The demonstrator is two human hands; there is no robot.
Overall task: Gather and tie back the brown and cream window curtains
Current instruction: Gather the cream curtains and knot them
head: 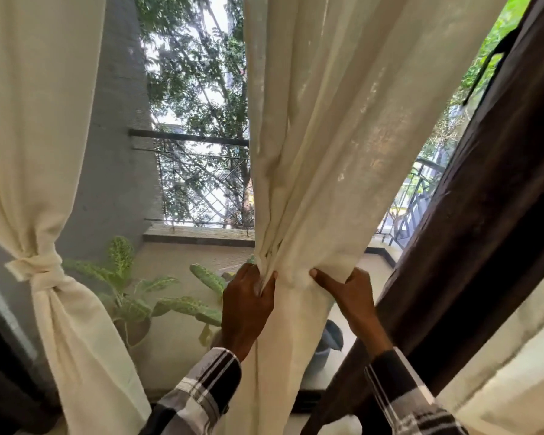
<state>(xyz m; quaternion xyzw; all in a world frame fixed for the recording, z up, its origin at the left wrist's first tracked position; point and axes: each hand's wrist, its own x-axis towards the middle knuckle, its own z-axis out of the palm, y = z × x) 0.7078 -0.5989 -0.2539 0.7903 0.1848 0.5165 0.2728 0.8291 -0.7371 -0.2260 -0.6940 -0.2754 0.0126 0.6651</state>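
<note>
Fingers of the left hand [247, 304] pinched the pleated edge of the middle cream curtain [321, 152]; the right hand [347, 291] gripped its opposite edge, compressing the width for tying. A knotted cream curtain [44, 271] hung left; the brown curtain [490, 199] hung right, ungathered.

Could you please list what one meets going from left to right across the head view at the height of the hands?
Tied cream curtain → leafy plant → left hand → gathered cream curtain → right hand → brown curtain.
</note>
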